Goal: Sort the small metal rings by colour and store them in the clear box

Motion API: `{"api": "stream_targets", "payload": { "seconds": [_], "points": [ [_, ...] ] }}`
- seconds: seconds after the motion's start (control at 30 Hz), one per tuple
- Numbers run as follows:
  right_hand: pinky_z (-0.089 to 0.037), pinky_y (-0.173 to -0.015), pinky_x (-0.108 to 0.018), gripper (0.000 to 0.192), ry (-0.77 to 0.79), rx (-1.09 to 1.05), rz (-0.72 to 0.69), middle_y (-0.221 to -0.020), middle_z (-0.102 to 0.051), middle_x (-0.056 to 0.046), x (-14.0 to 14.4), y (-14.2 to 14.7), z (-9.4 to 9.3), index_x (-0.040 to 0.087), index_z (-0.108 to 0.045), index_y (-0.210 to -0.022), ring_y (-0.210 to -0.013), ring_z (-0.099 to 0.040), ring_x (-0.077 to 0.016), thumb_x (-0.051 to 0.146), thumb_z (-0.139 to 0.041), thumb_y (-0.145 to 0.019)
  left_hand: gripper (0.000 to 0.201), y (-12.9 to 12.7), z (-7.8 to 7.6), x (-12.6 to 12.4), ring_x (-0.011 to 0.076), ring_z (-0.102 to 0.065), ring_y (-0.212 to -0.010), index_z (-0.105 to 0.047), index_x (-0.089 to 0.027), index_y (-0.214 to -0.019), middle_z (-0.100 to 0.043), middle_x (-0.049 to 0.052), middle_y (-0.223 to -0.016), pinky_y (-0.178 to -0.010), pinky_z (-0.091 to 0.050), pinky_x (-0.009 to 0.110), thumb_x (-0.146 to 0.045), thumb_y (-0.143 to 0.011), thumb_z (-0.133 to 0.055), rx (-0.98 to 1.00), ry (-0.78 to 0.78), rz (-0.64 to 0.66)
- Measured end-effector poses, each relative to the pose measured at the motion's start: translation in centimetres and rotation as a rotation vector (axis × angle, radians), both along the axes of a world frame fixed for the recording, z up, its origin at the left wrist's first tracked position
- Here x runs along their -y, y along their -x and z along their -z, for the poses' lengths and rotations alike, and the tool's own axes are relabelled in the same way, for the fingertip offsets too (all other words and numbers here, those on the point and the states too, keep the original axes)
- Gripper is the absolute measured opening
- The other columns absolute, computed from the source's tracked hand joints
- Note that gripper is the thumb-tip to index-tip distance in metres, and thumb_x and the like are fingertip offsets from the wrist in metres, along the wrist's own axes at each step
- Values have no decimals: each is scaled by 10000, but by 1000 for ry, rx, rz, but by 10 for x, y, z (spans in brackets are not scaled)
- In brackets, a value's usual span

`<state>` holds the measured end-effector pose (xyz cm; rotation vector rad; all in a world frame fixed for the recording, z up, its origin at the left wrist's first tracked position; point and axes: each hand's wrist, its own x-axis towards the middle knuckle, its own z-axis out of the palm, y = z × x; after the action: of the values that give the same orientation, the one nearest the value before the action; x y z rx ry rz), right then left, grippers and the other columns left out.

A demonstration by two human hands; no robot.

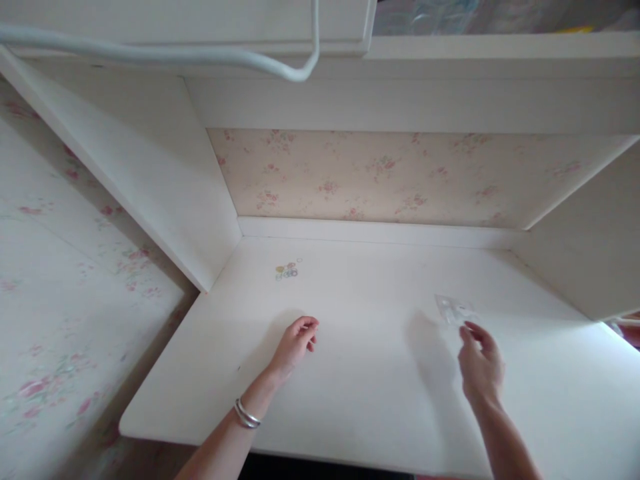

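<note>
Right grip [481, 363] hovered just above the bench [360, 373], fingers loosely curled and parted, holding nothing. A small clear plastic packet [454, 309] lay flat just beyond its fingertips [467, 329], on the far side and slightly to the left; whether the tips touched its near edge could not be told. The packet's long axis ran roughly left to right with a slight slant, and it was thin, glossy and nearly see-through, hard to pick out against the pale surface. The right hand was plainly the nearer one. The left hand [296, 343], a pair of silver bangles [246, 414] on its wrist, rested well apart to the left, its fingers curled narrow and empty, knuckles close to the surface. Farther off, toward the left rear corner, sat a little cluster of small coloured rings [287, 271], thin loops in yellow, green and violet tones. The bench was smooth, matte white, set into a white alcove backed by faded floral wallpaper [370, 177]. A white cable [200, 55] looped overhead.
</note>
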<state>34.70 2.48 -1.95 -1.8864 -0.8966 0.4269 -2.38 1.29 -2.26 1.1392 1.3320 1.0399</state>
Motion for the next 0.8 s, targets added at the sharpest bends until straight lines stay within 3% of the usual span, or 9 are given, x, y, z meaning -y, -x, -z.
{"api": "stream_targets", "payload": {
  "seconds": [0.1,0.17,0.3,0.43,0.6,0.8],
  "points": [
    [-297,-408,-202,499,1,-169,-353,-823,-552,-1,28,68,9,204,-562,-1111,-475,-405,-73,561,-525,-764,232,25,-3,-34,155,-575,-785,-598,-166,-963,-597,63,-930,-749,-480,305,-326,-812,-523,-416,-199,-128],
    [-305,-412,-204,469,43,-172,-551,-778,-558,6,40,105,14,207,-570,-1107,-475,-406,-82,546,-503,-791,248,41,-8,-62,190,-559,-905,-596,-158,-1003,-570,98,-1038,-847,-455,342,-279,-794,-540,-686,-310,-185],
    [-406,-536,-239,378,34,59,-693,-766,-607,-10,46,135,17,221,-629,-1044,-525,-472,-111,486,-453,-840,349,57,-19,-112,297,-468,-1097,-558,-228,-1143,-511,120,-1192,-906,-396,475,-352,-819,-518,-1099,-273,-251],
    [-430,-540,-252,385,26,126,-672,-785,-626,-30,44,129,18,205,-622,-1046,-534,-510,-128,469,-405,-869,449,57,-17,-145,367,-366,-1216,-512,-240,-1226,-407,148,-1349,-938,-315,577,-452,-832,-475,-1207,-179,-206],
    [-447,-533,-251,372,9,141,-663,-789,-640,-31,45,126,15,211,-632,-1035,-531,-536,-134,457,-407,-870,486,54,2,-167,375,-265,-1307,-489,-244,-1272,-346,144,-1425,-1005,-187,619,-486,-857,-417,-1188,-204,-132],
    [-460,-564,-245,359,6,187,-704,-791,-639,-25,42,129,14,225,-644,-1034,-562,-561,-133,431,-394,-879,352,54,11,-171,241,-408,-1223,-576,-175,-1166,-517,117,-1283,-1061,-248,415,-303,-892,-395,-1146,-421,-26]
  ]
}}
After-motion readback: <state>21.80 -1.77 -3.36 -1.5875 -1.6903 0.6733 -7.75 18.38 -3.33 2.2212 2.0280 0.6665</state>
